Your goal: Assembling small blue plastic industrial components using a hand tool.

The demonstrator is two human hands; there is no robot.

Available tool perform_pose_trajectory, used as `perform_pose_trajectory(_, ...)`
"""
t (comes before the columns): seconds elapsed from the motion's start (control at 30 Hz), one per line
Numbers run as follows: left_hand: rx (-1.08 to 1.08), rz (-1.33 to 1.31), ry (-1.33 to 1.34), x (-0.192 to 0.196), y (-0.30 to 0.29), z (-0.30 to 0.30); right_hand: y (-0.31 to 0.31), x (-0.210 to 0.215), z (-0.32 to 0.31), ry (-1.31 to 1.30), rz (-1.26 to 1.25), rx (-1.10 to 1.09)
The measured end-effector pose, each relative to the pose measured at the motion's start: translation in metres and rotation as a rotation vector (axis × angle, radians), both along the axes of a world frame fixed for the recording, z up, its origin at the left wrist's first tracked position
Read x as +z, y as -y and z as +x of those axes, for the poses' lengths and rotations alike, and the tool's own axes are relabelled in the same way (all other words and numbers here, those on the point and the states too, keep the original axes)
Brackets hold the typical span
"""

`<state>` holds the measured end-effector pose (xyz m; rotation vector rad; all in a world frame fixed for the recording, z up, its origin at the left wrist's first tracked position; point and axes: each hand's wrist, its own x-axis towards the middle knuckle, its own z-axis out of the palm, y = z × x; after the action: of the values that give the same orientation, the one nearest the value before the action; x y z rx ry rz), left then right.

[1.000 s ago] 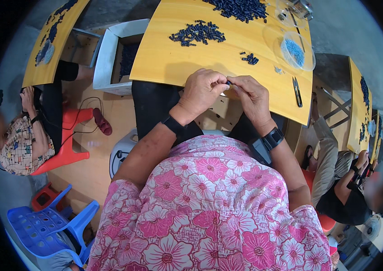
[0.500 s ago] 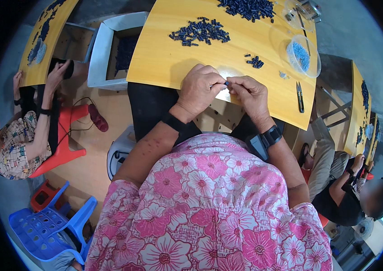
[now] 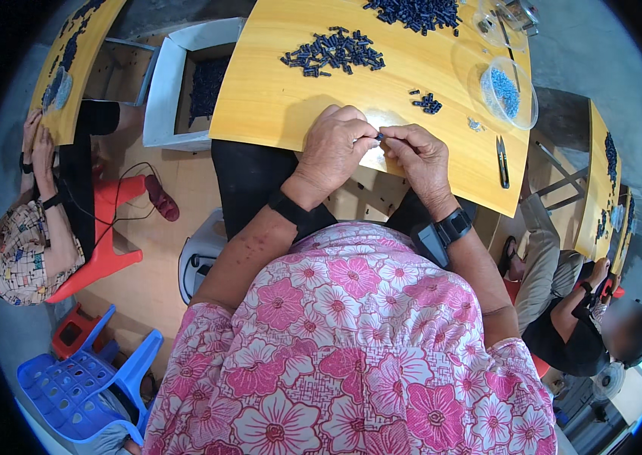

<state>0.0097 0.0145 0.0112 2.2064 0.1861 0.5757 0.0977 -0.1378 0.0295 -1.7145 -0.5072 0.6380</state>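
At a yellow desk (image 3: pixel 275 98) in a crowded workshop, the left hand (image 3: pixel 336 144) and right hand (image 3: pixel 419 155) meet at its near edge, pinching one small dark piece (image 3: pixel 379 136), apparently mid-assembly; a steady pinch comes next. Beyond lies a pile of dark pieces (image 3: pixel 334 51).

Left hand (image 3: pixel 334 144) shifted slightly — seemingly.

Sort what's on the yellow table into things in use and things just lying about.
In use: small dark piece pinched between left hand and right hand; dark piece piles; clear bowl of blue bits.
Lying about: snips; blue plastic chair; white bin.
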Motion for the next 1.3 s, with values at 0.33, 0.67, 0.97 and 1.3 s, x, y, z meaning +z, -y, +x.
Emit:
perform_pose_trajectory(0.33,-0.018,-0.022,-0.011,0.0,-0.002,0.002,-0.001,-0.002,-0.001,0.06,0.006,-0.001)
perform_pose_trajectory(0.67,-0.012,0.073,0.001,0.004,0.001,-0.003,-0.007,0.001,0.003,-0.129,0.083,-0.099)
perform_pose_trajectory(0.97,-0.031,0.106,-0.013,0.002,0.001,-0.004,-0.068,0.014,0.005,0.315,0.159,-0.075)
perform_pose_trajectory(1.3,0.034,0.041,0.057,-0.006,0.003,-0.005,-0.077,0.006,0.001,0.431,0.128,0.078)
